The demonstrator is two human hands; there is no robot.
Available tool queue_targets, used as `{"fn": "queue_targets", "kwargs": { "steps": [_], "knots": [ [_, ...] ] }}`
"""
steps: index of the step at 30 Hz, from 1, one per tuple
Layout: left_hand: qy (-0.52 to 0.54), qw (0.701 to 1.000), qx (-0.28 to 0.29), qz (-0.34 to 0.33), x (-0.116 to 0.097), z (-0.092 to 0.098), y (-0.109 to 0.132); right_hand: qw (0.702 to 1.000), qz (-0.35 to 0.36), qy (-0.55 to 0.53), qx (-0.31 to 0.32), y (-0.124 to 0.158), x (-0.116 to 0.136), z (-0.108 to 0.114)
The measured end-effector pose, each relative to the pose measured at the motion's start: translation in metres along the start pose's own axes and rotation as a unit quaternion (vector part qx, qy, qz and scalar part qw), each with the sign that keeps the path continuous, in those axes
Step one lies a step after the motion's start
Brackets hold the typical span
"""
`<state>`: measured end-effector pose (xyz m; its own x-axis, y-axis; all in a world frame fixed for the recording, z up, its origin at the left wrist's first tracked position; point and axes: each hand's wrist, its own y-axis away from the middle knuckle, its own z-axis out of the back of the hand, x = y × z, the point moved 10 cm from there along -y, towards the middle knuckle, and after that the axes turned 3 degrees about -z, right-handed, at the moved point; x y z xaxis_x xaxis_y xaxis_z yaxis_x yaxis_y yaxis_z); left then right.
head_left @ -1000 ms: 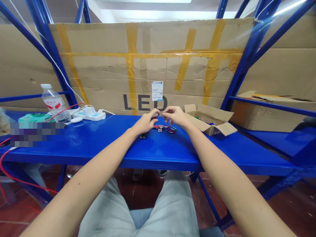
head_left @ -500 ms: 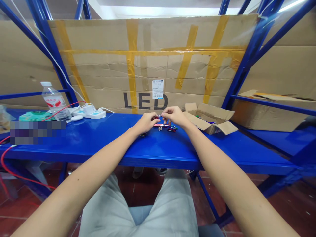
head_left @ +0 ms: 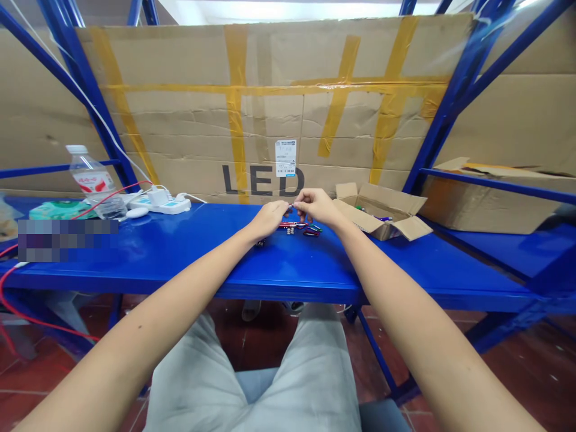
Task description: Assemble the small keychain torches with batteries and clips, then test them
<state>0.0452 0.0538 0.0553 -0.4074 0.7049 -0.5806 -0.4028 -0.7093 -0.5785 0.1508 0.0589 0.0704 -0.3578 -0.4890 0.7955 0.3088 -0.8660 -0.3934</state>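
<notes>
My left hand (head_left: pixel 270 219) is closed over the table, its fingers around a small red tube that is mostly hidden now. Fingertip to fingertip with it, my right hand (head_left: pixel 316 206) pinches at a tiny silvery bit, too small to make out. Below them lies a red metal tube (head_left: pixel 288 225) with silver parts. Beside it are several small silver button-like pieces (head_left: pixel 290 230), along with a red clip (head_left: pixel 310 233) and a green clip (head_left: pixel 316 228). More small dark metal pieces (head_left: pixel 261 242) sit partly hidden by my left wrist.
An open carton (head_left: pixel 382 207) with small coloured items stands right of my hands on the blue table (head_left: pixel 180 240). Leftward are a power strip (head_left: pixel 166 204), a plastic bottle (head_left: pixel 96 183) and a red cable (head_left: pixel 49 324). A large cardboard sheet (head_left: pixel 189 126) walls off the back.
My hands have drawn slightly closer together, and the red tube in my left hand is now more covered. The whole view has shifted a little; the things on the table lie as before.
</notes>
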Motion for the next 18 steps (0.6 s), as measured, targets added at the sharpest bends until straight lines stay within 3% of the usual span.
{"fn": "queue_targets", "kwargs": {
  "steps": [7, 14, 18],
  "knots": [
    [-0.035, 0.999, -0.002, -0.006, 0.008, 0.0, 0.0, 0.998, -0.006, 0.059, 0.034, 0.001, -0.004, -0.005],
    [-0.111, 0.985, -0.048, -0.124, -0.021, 0.011, 0.008, 0.998, -0.021, 0.004, 0.064, 0.002, -0.013, -0.011],
    [-0.15, 0.978, -0.05, -0.137, -0.025, 0.009, 0.006, 0.999, -0.009, -0.015, 0.052, 0.0, -0.011, -0.01]
  ]
}}
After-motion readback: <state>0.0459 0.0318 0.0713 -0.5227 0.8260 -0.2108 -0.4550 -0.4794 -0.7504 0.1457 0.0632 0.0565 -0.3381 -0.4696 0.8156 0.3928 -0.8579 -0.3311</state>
